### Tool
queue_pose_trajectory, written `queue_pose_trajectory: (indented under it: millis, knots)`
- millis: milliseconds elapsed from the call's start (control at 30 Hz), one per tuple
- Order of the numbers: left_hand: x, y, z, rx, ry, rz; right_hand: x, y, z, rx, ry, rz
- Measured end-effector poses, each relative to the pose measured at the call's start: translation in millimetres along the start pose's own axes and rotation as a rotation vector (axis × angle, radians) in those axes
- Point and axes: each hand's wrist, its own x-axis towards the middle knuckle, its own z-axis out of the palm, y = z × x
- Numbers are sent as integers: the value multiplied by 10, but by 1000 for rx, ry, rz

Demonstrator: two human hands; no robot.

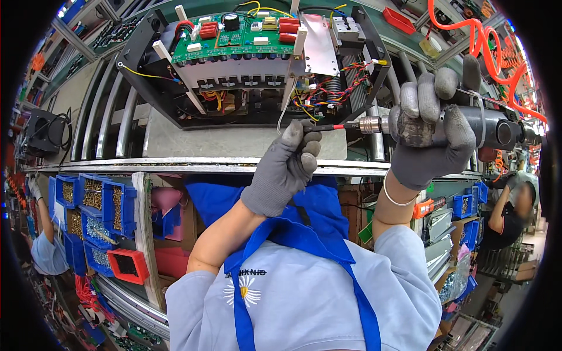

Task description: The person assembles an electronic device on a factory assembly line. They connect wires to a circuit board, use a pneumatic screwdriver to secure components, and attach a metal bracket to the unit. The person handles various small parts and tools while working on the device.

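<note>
My right hand point(430, 120), in a grey glove, is wrapped round a dark power screwdriver point(483, 126) held level, its nose toward the left. From its metal chuck point(370, 124) runs a black bit with a red band point(339, 127). My left hand point(290, 161), gloved too, has its fingers closed at the bit's tip; whether a screw is pinched there is too small to tell. Just beyond both hands stands an open black metal chassis point(175, 111) with a green circuit board point(234, 44) on top and bundled coloured wires point(345, 85) at its right.
The chassis rests on a board over a roller conveyor point(111, 117). A metal rail point(193, 165) runs along its near edge. Blue bins of screws point(92, 193) and a red bin point(129, 266) sit at lower left. An orange coiled hose point(486, 41) hangs at right. Other people work on both sides.
</note>
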Motion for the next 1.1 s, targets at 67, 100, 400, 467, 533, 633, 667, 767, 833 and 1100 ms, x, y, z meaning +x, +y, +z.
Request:
queue_pose_trajectory:
  millis: [67,100,400,467,533,633,667,767,833,1100]
  knots:
    - [16,6,27,20,14,26,41,20,-36,-10,-81,-72]
    - [31,14,47,40,36,43,70,22,-39,-17,-122,-109]
    - [506,334,210,202,-155,38,539,9,153,-193,-190,-74]
    - [602,385,274,243,-38,49,717,138,285,-109,-142,-229]
    - [623,399,288,266,-39,12,955,161,332,-250,-3,-263]
    - [432,403,-12,515,-40,-19,1331,238,354,-423,224,-199]
    - [339,417,-161,504,-10,-24,1500,349,283,-377,60,-273]
    - [-14,402,-345,487,161,-20,1769,404,161,-382,105,-72]
    - [-200,440,-577,443,111,-33,1907,362,75,-330,132,0]
    - [-1141,545,-1429,169,445,176,2359,791,-230,-494,142,-266]
